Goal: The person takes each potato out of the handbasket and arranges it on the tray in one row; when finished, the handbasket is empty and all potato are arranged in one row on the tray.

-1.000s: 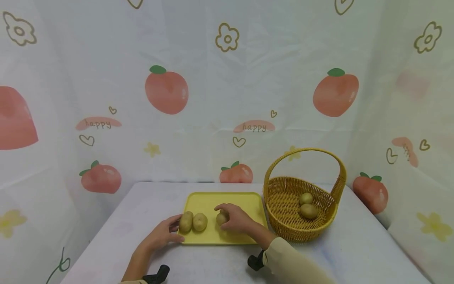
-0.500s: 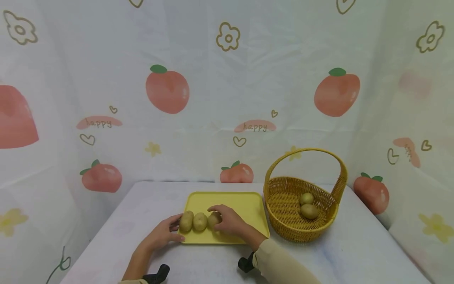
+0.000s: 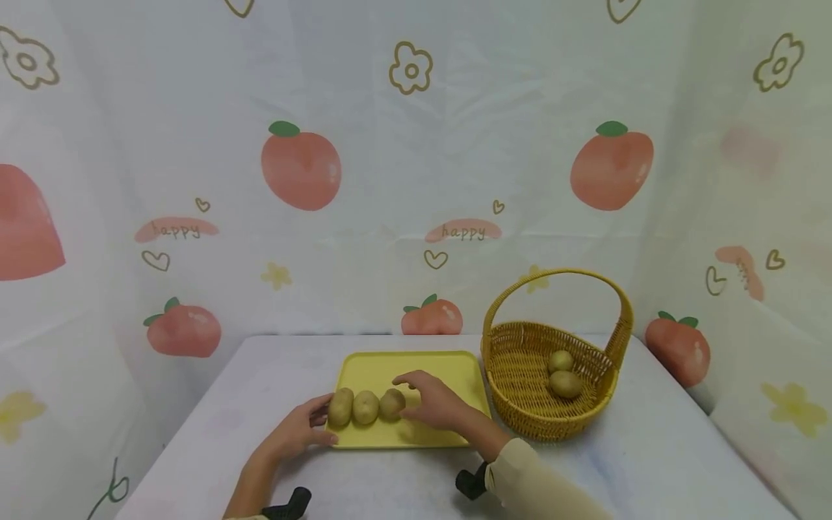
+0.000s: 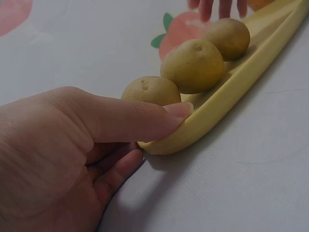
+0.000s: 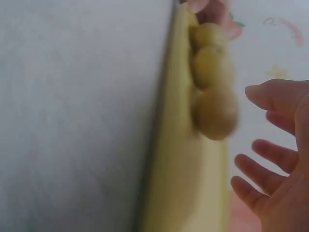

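Three potatoes stand in a row at the left of a yellow tray [image 3: 448, 372]: a left potato [image 3: 341, 407], a middle potato [image 3: 365, 409] and a right potato [image 3: 392, 404]. My left hand [image 3: 299, 432] grips the tray's left end, the thumb lying over its rim in the left wrist view and the fingers at its outer side. Just right of the right potato is my right hand [image 3: 438, 404], its fingers spread. The right wrist view shows a gap between those fingers and the potato [image 5: 216, 113].
A wicker basket [image 3: 536, 426] with a tall handle stands right of the tray. Inside it lie a larger potato [image 3: 565, 384] and a smaller potato [image 3: 560, 361]. A white cloth [image 3: 390, 480] covers the table, and a fruit-printed curtain [image 3: 364, 282] hangs behind.
My right hand slid a potato left until it stood beside the other two, then let it go and drew back to the right. The left hand has stayed at the tray.
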The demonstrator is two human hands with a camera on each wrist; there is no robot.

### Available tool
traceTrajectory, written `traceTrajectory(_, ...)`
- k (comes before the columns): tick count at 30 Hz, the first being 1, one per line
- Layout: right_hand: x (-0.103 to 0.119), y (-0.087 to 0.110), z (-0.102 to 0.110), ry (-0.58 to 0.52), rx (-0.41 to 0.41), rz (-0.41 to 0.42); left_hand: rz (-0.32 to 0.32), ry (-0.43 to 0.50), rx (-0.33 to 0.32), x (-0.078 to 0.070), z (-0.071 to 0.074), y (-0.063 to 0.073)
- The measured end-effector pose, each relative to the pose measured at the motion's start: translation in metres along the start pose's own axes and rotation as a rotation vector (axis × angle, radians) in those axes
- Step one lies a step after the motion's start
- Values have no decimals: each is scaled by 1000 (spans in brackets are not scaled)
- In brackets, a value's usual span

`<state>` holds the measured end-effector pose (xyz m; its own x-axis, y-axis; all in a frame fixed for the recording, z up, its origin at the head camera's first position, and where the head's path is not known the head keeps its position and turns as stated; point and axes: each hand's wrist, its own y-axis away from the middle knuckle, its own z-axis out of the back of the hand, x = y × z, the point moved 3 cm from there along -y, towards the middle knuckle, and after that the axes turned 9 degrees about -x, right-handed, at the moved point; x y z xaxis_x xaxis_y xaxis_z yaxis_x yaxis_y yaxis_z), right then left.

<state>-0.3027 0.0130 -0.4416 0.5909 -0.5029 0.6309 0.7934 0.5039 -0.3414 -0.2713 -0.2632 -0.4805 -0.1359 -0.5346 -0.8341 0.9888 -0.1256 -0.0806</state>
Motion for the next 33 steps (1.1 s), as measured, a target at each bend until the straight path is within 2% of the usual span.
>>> traceTrajectory(5,8,4,40,17,12,90,22,-9,-7,0,0,0)
traceTrajectory(8,10,5,66,7,14,114,27,-20,-10,1,1,1)
traceTrajectory(12,9,7,98,3,34,104,12,-23,-5,1,2,1)
traceTrajectory(17,1,10,131,37,58,53,-1,-18,-1,1,2,1)
traceTrajectory(24,-13,11,160,51,95,41,16,-22,-6,3,2,0)
traceTrajectory(33,-32,16,184,13,127,-31,-1,11,10,4,0,-1)
